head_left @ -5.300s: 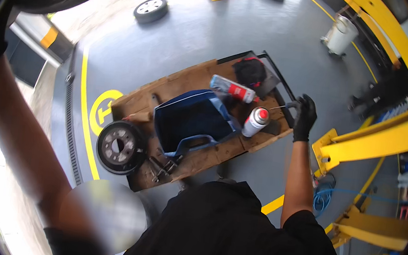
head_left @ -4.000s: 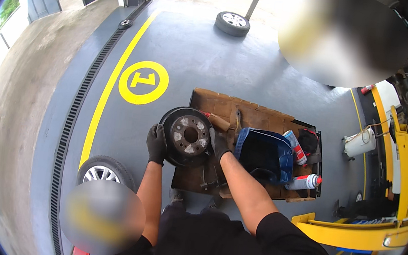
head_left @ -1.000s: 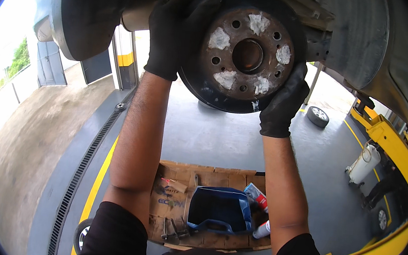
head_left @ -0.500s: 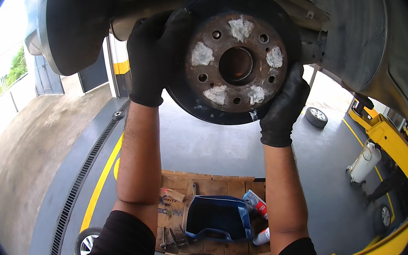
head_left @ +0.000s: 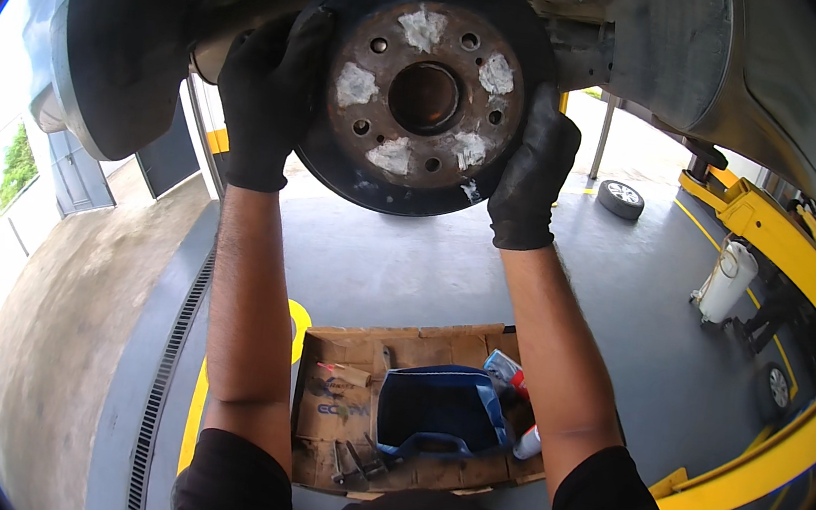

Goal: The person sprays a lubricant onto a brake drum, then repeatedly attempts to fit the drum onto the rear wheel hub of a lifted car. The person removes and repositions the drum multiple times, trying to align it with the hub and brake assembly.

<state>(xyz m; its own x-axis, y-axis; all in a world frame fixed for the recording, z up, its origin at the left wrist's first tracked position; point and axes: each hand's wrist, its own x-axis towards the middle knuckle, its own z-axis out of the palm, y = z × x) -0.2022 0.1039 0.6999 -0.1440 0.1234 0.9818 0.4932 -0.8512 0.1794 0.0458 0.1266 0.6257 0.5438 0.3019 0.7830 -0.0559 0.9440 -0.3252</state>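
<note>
A brake drum (head_left: 426, 185), black round the outside with a rusty centre face, is held up under the vehicle's wheel arch. Its face has a central bore, several bolt holes and whitish smeared patches. My left hand (head_left: 266, 103), in a black glove, grips the drum's left edge. Opposite it, my right hand (head_left: 532, 173), gloved alike, is closed round the lower right edge. The fingertips of both hands are partly hidden by the drum. What lies directly behind the drum is also out of sight.
Below my arms, a cardboard-lined tray (head_left: 348, 339) carries a dark blue bin (head_left: 445, 368), spray cans (head_left: 506, 369) and metal tools (head_left: 359, 461). Yellow lift arms (head_left: 778, 232) stand at the right, near a white tank (head_left: 730, 282). A wheel (head_left: 621, 199) lies on the floor beyond.
The whole view has shifted, so the drum, wheel arch and my hands appear farther left and slightly higher. Both hands keep their hold on the drum.
</note>
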